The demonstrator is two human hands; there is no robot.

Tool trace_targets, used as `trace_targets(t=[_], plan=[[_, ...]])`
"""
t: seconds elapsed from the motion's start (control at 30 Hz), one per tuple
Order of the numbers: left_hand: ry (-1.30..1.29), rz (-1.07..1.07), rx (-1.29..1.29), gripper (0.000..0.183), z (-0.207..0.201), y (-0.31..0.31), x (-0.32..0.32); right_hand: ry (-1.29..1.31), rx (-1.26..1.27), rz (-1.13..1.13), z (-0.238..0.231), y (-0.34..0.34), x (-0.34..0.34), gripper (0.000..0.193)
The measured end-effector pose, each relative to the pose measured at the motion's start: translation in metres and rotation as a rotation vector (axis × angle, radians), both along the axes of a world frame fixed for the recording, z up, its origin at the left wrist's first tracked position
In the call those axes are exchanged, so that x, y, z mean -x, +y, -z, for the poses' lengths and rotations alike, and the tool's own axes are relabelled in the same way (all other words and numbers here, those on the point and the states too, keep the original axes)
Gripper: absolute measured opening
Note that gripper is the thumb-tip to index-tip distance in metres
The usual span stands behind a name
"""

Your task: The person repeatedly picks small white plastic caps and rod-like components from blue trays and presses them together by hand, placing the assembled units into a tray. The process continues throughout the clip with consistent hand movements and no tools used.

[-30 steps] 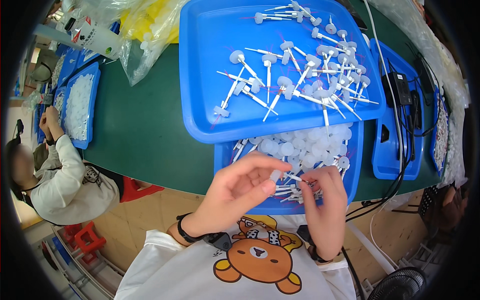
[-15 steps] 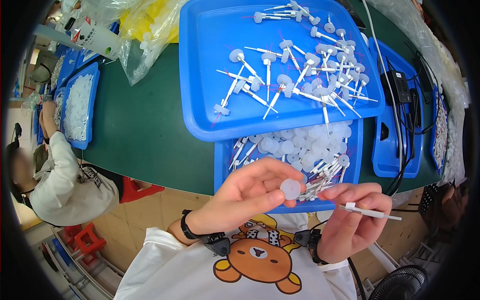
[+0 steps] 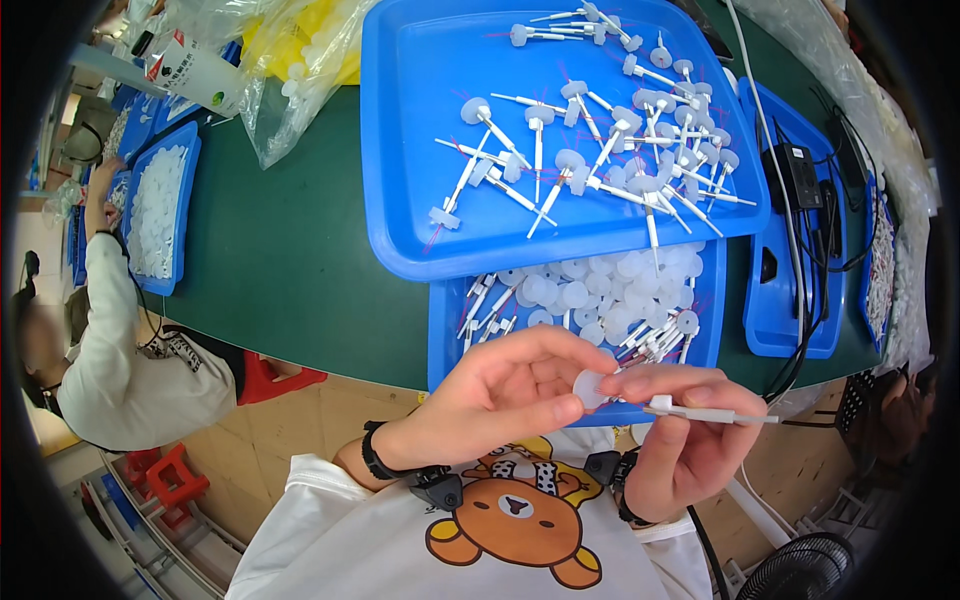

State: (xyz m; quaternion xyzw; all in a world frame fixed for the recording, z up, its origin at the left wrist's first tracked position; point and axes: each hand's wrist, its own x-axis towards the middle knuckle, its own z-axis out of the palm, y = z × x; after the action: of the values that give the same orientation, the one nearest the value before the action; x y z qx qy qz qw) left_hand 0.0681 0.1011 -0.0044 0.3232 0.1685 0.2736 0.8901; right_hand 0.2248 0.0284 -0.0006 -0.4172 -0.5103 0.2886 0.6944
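Observation:
Between the fingertips and thumb of my left hand (image 3: pixel 500 395) is a translucent white plastic disc (image 3: pixel 588 388), tilted toward the right. My right hand (image 3: pixel 690 440) pinches a thin white plastic rod (image 3: pixel 705 414) with a small raised block near its left end; the thin end points right. Right fingertips meet the edge of the disc, and the exact contact is partly hidden by the fingers. Just beyond both hands lies a lower blue tray (image 3: pixel 440 340) holding loose discs (image 3: pixel 630 290) and several white rods (image 3: pixel 660 340).
Overlapping the lower tray, an upper blue tray (image 3: pixel 440 120) bears rods with discs fitted and thin pink wires. On the right, another blue tray (image 3: pixel 775 320) holds cables and a black adapter (image 3: pixel 795 172). A co-worker (image 3: pixel 130 370) sits at left beside a disc-filled tray (image 3: pixel 178 255).
My right hand has moved left with the rod and now meets the disc. The disc has turned from facing upward to a tilt. The co-worker's arm has moved.

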Motion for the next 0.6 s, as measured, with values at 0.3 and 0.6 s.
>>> trace_targets(t=[0.3, 0.6], plan=[[0.096, -0.035, 0.071, 0.035, -0.006, -0.001, -0.001, -0.232, 0.090, 0.036, 0.005, 0.005, -0.003, 0.027], [0.089, -0.058, -0.172, 0.037, 0.010, 0.002, 0.004, -0.212, 0.242, 0.036, -0.005, -0.001, -0.015, 0.024]])
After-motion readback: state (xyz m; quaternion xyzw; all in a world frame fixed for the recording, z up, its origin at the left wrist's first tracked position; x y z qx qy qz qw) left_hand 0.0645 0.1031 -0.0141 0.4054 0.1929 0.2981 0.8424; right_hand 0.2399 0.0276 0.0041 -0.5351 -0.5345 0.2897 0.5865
